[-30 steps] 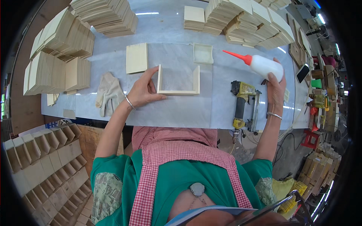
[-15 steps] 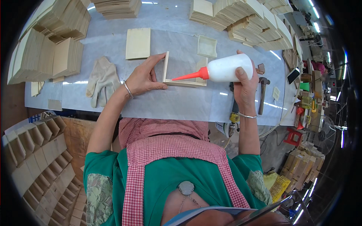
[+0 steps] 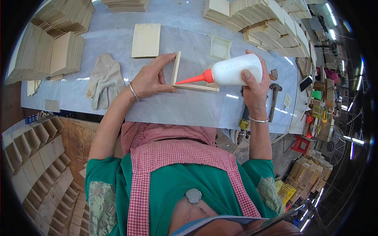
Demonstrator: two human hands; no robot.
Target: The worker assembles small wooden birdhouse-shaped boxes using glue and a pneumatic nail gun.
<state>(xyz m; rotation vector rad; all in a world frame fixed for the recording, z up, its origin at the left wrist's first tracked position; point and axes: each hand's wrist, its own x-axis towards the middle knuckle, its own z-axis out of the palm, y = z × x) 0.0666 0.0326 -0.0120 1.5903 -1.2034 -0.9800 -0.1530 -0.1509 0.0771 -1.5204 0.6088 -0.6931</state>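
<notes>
So: bottle (image 3: pixel 234 70), grey tabletop (image 3: pixel 173 110) (fan (image 3: pixel 330 146) rightward)

"What colour is the bottle (image 3: pixel 236 70)?"
"White, with an orange-red nozzle (image 3: pixel 204 76)."
"And the wooden frame (image 3: pixel 201 87)?"
"Pale cream, like the stacked boards (image 3: pixel 31 57). The surface (image 3: pixel 165 110) is bluish grey, faintly marbled."
"The shirt (image 3: pixel 157 204)?"
"Green, with paler green lace patches (image 3: pixel 103 200)."
"That apron (image 3: pixel 177 154)?"
"Fine red-and-white check."
"And the glove (image 3: pixel 105 76)?"
"Off-white, tinged tan in places. The stool (image 3: pixel 300 145) is bright red."

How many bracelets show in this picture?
2: the left bracelet, at the wrist of the left hand; the right bracelet, at the wrist of the right hand holding the bottle.
</notes>
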